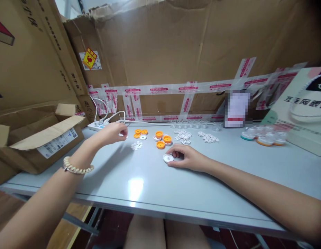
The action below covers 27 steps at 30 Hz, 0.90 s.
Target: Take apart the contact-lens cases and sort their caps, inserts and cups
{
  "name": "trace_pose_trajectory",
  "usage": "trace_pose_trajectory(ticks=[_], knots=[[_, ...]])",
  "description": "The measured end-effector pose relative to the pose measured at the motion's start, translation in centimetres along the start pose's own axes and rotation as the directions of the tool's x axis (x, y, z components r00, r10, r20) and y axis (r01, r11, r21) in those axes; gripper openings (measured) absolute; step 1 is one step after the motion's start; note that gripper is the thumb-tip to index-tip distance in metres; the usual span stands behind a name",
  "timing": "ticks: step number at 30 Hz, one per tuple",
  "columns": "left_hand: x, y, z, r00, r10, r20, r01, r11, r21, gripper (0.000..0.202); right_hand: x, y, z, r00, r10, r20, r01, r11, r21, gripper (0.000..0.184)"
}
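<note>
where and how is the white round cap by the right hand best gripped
Probably by its rim, from the right: the white round cap is shallow and looks flat on the table, so a pinch across its near and far edges should suit. The right hand sits on that side.

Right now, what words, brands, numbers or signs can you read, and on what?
Bag: "互连网眼"; the rest unclear.
White label on back box: "LM270W"; rest too small.
Sticker: broken-glass sign; words blurred.
Tape, small box, left box, phone: too small or blurred.
</note>
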<state>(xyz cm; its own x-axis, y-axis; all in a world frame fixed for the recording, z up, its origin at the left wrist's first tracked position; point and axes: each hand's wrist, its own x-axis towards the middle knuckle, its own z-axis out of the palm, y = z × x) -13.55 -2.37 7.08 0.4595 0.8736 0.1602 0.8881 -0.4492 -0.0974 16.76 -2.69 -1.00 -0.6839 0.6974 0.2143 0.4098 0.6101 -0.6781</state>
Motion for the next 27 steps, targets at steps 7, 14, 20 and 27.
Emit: trace_pose_trajectory(ticks=[7, 14, 20, 27], knots=[[-2.8, -2.7, 2.3, 0.992, -0.021, 0.124, 0.019, 1.000, 0.017, 0.013, 0.0, -0.1, 0.0, 0.999, 0.042, 0.002, -0.042, 0.999, 0.012, 0.025], [-2.8, -2.4, 2.2, 0.984, -0.032, 0.176, 0.036, 0.999, -0.017, 0.017, 0.1, 0.0, 0.0, 0.999, 0.042, 0.009, -0.042, 0.999, 0.020, 0.026], [-2.5, -1.4, 0.7, 0.989, -0.057, 0.135, 0.066, 0.995, -0.070, 0.015, 0.1, 0.0, -0.1, 0.999, 0.028, 0.022, -0.028, 0.999, 0.024, 0.032], [0.8, 6.7, 0.1, 0.975, 0.182, 0.126, -0.129, 0.931, -0.341, 0.029, 0.2, 0.1, -0.4, 0.999, 0.006, 0.051, -0.009, 0.998, 0.067, 0.040]])
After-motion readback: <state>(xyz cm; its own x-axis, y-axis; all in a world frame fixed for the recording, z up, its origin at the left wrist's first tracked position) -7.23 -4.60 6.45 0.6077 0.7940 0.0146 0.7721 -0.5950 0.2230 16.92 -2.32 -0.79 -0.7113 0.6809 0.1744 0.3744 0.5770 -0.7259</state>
